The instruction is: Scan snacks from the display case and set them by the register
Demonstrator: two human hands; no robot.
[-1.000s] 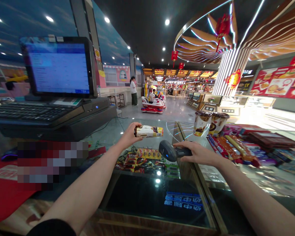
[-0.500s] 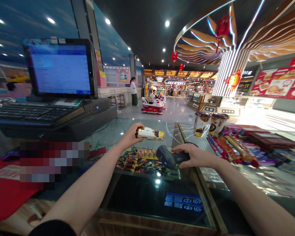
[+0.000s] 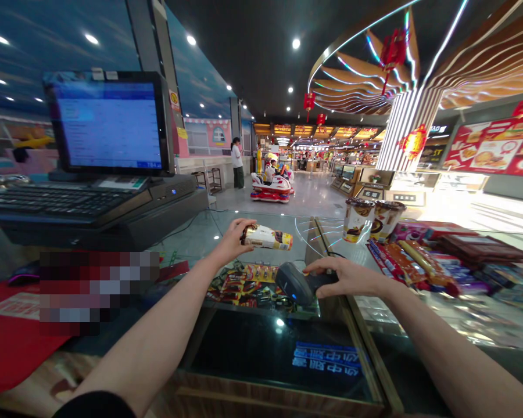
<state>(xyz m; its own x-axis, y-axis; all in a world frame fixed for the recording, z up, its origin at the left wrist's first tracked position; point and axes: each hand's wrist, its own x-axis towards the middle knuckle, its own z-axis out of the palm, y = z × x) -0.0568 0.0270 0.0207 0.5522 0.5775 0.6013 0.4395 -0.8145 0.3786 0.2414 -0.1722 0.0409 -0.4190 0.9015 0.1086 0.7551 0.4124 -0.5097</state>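
My left hand (image 3: 235,242) is closed around the lidded end of a white, brown and yellow paper cup (image 3: 268,237), which lies on its side in the air above the glass counter (image 3: 244,342). My right hand (image 3: 344,276) grips the handle of a black barcode scanner (image 3: 294,283). A small blue light glows on the scanner, whose head points left, just below and to the right of the cup. Two similar cups (image 3: 357,219) stand upright on the counter beyond my right hand.
Wrapped snacks (image 3: 422,264) are piled on the right of the counter. At left stand a monitor (image 3: 108,125) and a keyboard (image 3: 52,200), with a red mat (image 3: 13,342) below. Small packages show under the glass. A person (image 3: 236,162) stands in the hall.
The barcode scanner has turned slightly in my right hand, its head shifting a little left. My left hand and the cup are almost unmoved.
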